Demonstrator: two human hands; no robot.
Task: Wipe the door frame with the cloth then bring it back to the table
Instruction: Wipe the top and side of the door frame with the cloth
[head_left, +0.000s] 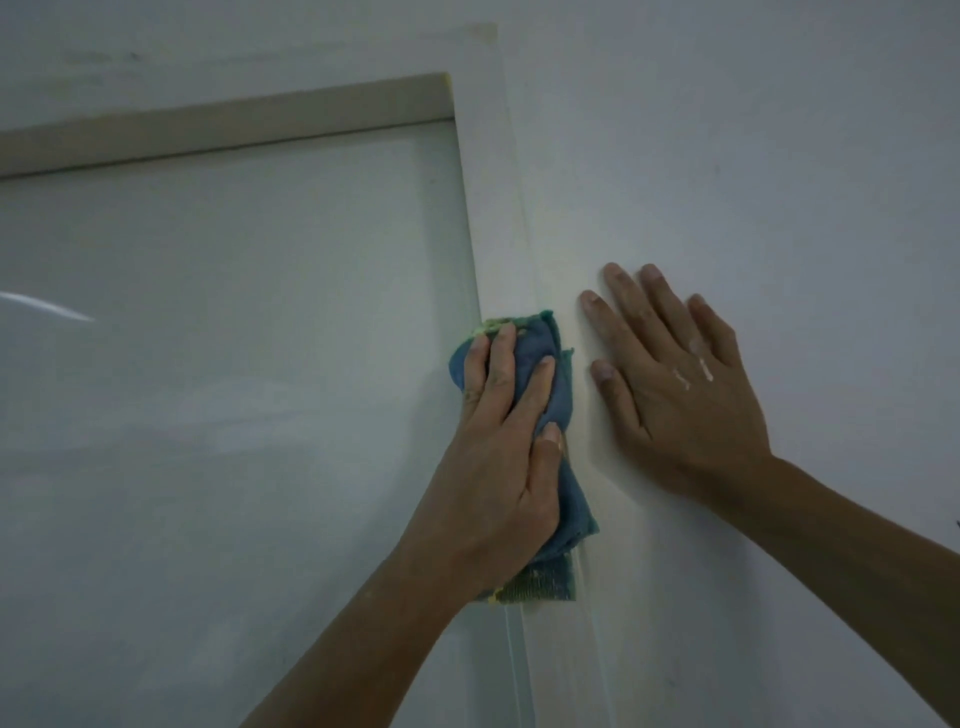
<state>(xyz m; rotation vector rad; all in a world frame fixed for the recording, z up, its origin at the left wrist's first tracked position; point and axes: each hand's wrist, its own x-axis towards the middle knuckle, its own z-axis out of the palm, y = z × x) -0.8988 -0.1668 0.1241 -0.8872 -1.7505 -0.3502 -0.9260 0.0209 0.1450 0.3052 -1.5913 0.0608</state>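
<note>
This looks like a room inside a house. A plain white door (223, 389) fills the side toward nine o'clock. A pale door frame (480, 171) runs around its top and side. Toward three o'clock there is a bare painted wall (753, 156) with small marks.

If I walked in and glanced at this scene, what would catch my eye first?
Most likely the blue cloth, the one patch of colour against pale surfaces, bunched under the left hand and pressed to the upright of the door frame at centre. Just to its right, the right hand lies flat and open on the wall, with small white smears on its back. Above, the frame's corner sits at upper left of centre.
</note>
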